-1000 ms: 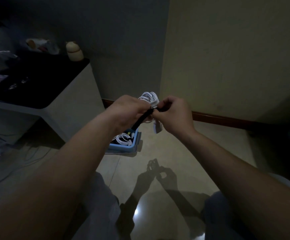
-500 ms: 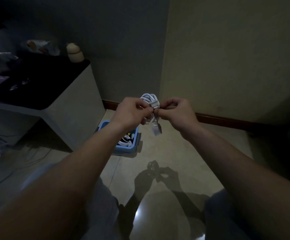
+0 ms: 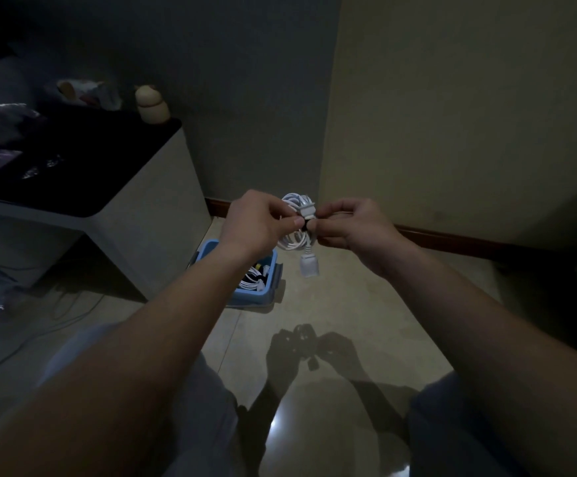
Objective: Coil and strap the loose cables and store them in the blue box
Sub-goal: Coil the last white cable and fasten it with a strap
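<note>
Your left hand (image 3: 257, 222) and right hand (image 3: 355, 228) each pinch the black strap (image 3: 309, 224) around the white cable coil (image 3: 295, 241), which hangs between both grips in the air; the blue box (image 3: 273, 270) sits on the floor below-left.

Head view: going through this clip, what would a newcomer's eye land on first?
The white coiled cable, held up mid-frame between the left hand and the right hand, is the brightest thing in the dim room. It has a black strap round its middle and a plug dangling below. Just under the left wrist, the blue box sits on the floor with other white cables inside.
</note>
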A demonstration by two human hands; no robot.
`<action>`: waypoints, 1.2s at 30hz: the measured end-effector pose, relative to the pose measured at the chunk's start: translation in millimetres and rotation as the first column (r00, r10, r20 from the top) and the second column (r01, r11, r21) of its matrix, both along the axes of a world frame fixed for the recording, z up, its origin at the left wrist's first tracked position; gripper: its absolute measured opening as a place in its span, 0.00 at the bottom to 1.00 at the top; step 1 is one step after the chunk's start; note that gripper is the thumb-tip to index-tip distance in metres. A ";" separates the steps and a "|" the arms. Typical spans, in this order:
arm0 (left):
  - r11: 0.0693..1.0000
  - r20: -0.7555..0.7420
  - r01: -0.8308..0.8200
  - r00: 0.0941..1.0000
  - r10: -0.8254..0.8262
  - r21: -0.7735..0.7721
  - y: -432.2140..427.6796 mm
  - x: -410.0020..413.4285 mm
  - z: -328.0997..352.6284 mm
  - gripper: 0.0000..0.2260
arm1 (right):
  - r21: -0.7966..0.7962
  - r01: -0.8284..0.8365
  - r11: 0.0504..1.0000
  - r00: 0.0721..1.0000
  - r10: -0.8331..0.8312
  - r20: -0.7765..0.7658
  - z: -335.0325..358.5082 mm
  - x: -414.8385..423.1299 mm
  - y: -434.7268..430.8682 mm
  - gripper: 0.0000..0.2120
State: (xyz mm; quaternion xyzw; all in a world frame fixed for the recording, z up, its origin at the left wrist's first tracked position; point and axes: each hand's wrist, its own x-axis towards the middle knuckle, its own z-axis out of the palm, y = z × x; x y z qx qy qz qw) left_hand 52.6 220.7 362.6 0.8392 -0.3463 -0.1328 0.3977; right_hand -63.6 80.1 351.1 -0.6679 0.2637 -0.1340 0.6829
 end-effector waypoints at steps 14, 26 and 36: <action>1.000 0.108 0.010 0.994 -0.011 0.007 1.7 -6.1 -6.3 0.04 | 0.027 0.042 0.999 0.998 -0.040 -0.046 -8.1 1.6 -1.1 0.10; 1.000 0.169 0.009 0.986 -0.008 -0.005 -2.1 -14.2 -4.8 0.03 | 0.127 0.068 0.990 0.997 -0.064 -0.038 -10.2 4.3 -2.8 0.10; 0.990 0.183 0.138 0.974 -0.136 0.002 -1.8 -10.1 -3.7 0.11 | 0.198 0.034 0.980 0.999 -0.028 -0.031 -13.6 3.0 -12.5 0.10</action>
